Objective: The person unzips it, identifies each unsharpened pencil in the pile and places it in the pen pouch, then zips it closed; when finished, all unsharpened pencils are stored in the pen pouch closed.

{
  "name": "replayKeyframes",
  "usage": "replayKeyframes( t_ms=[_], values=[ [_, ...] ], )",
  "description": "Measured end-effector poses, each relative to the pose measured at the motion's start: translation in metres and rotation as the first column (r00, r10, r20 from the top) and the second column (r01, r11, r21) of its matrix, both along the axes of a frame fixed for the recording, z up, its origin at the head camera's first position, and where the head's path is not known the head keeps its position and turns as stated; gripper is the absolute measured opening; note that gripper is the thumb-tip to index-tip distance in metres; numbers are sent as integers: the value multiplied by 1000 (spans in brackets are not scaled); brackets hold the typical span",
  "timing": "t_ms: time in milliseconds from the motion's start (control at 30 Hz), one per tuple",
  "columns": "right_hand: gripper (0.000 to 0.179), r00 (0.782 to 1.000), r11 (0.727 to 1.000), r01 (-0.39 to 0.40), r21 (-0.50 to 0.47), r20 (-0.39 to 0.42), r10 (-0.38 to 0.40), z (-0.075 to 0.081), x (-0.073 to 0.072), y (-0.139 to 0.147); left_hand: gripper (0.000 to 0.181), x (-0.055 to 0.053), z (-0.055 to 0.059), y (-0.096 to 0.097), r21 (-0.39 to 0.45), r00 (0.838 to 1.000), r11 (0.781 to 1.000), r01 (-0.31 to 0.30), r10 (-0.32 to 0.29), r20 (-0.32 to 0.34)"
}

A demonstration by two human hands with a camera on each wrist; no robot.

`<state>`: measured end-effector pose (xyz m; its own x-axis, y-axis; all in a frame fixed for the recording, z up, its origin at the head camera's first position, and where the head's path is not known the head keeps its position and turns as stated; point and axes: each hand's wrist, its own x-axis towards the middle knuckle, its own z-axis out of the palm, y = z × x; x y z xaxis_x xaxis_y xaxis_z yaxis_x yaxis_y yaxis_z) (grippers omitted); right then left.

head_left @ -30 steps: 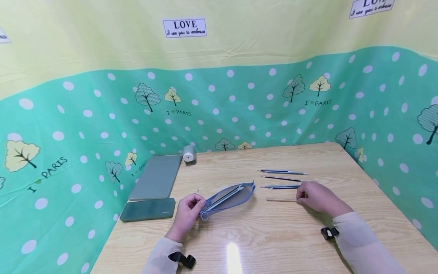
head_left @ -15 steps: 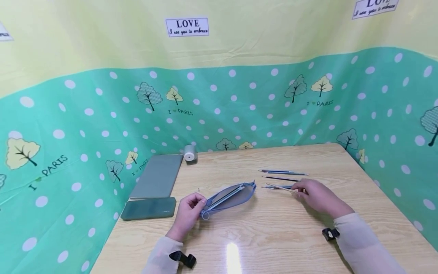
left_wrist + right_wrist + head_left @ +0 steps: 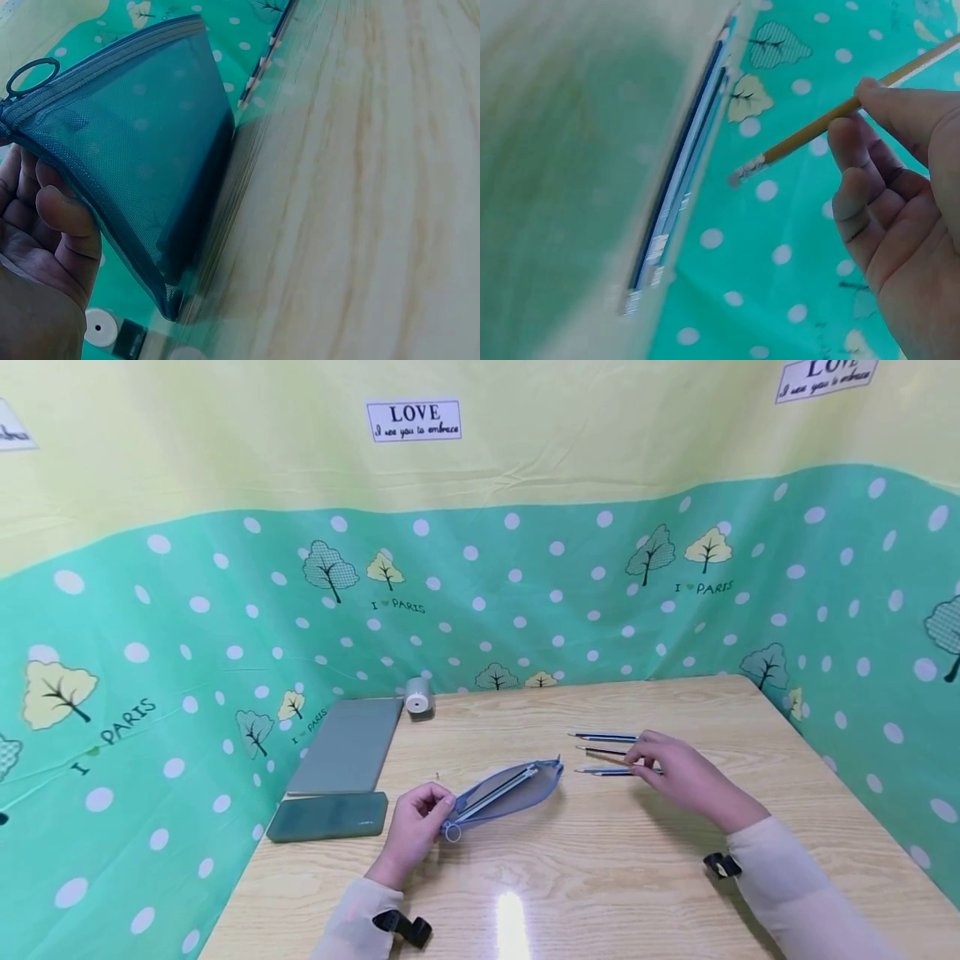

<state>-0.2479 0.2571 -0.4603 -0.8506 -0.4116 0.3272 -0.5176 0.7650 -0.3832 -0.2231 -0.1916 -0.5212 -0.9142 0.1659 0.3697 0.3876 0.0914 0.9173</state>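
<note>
My left hand [image 3: 411, 827] grips one end of a blue mesh zipper pouch [image 3: 542, 787], holding its mouth open; a few pencils [image 3: 498, 793] lie inside. In the left wrist view the thumb and fingers hold the pouch [image 3: 142, 127] near its zipper ring [image 3: 34, 77]. My right hand [image 3: 678, 777] pinches a yellow pencil [image 3: 810, 133] between thumb and index finger, its eraser end pointing free in the right wrist view. Below that hand, blue pencils [image 3: 603, 737] and a dark pencil [image 3: 600, 749] lie on the table, with more blue pencils [image 3: 607, 772] nearer me.
At the left are a dark green case [image 3: 326, 817] and a flat grey board [image 3: 348, 747]. A small grey-white cylinder [image 3: 417, 695] stands at the table's back edge. Patterned cloth [image 3: 450, 568] walls the wooden table [image 3: 600, 877] at the back and sides.
My right hand has lifted the yellow pencil off the table and carried it away from me, slightly left, over the other pencils. My left hand keeps the pouch in place.
</note>
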Motion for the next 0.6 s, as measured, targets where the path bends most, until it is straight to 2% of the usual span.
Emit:
replayKeyframes(
  t_ms=[133,333,600],
  values=[
    [21,996,998,-57,5,-68,57,13,0,-13,11,1,1,0,-2,1000,1000,-4,4,6],
    [27,974,986,-160,-36,-169,152,29,0,-36,12,2,2,1,-5,1000,1000,-5,5,18],
    [20,951,965,-250,-78,-209,229,36,-1,-62,12,3,4,1,-7,1000,1000,-9,9,24]
  ],
)
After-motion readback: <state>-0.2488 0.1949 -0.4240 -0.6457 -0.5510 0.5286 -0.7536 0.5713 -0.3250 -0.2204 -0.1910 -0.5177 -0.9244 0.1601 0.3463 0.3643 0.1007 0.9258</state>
